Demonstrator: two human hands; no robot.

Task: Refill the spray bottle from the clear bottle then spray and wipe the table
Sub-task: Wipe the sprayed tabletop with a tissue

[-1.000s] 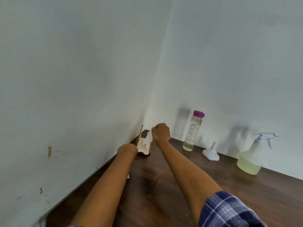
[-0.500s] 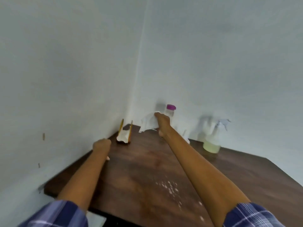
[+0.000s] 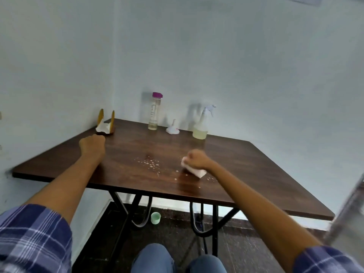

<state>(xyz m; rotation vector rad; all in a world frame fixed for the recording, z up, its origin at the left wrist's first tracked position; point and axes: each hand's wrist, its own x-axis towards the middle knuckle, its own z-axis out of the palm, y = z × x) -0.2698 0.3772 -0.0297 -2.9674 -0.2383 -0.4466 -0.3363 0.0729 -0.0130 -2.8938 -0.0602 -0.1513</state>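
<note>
My right hand [image 3: 198,159] grips a white tissue [image 3: 195,170] and presses it onto the dark wooden table [image 3: 246,164], just right of a patch of spray droplets [image 3: 150,163]. My left hand [image 3: 92,145] rests as a fist on the table's left side, holding nothing that shows. At the back by the wall stand the clear bottle [image 3: 154,112] with a purple cap and little liquid, a white funnel [image 3: 173,128] and the spray bottle [image 3: 201,125] with yellowish liquid in its base.
A wooden napkin holder [image 3: 105,125] with white tissues sits in the back left corner. Walls close the table's left and far sides. Under the table are black metal legs [image 3: 197,219] and a green cap [image 3: 155,217] on the dark floor. My knees [image 3: 177,259] are below.
My right hand pulled a tissue from the holder and brought it down and right onto the table near the droplets. My left hand left the holder and drew back. The view pulled back.
</note>
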